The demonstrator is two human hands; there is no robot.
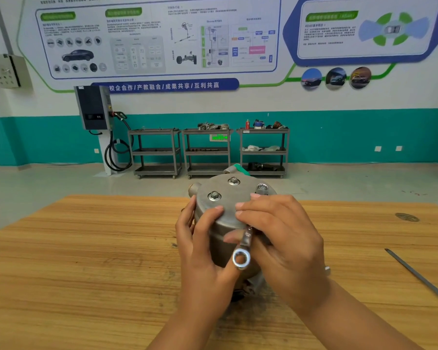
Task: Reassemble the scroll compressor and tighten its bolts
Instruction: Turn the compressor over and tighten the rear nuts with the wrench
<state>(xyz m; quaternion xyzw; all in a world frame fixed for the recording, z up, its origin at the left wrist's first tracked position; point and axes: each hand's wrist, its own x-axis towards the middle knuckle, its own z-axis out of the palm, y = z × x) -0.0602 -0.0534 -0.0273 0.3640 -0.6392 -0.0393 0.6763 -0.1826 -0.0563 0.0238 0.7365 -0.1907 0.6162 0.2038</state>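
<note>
The grey metal scroll compressor (pixel 228 198) stands upright on the wooden table (pixel 86 248), its round cover facing me. Three bolts sit in the cover: one at the left (pixel 214 196), one at the top (pixel 233 181), one at the right (pixel 261 189). My left hand (pixel 205 251) wraps the compressor's left side, thumb on the cover. My right hand (pixel 281 238) lies over the cover's near right part and holds a small ring wrench (pixel 242 257), whose ring end points down toward me. The wrench's other end is hidden under my fingers.
A long thin metal rod (pixel 420 275) lies on the table at the right. A round insert (pixel 406 217) is set in the tabletop at the far right. Three grey trolleys (pixel 208 150) and a wall charger (pixel 94 107) stand by the far wall.
</note>
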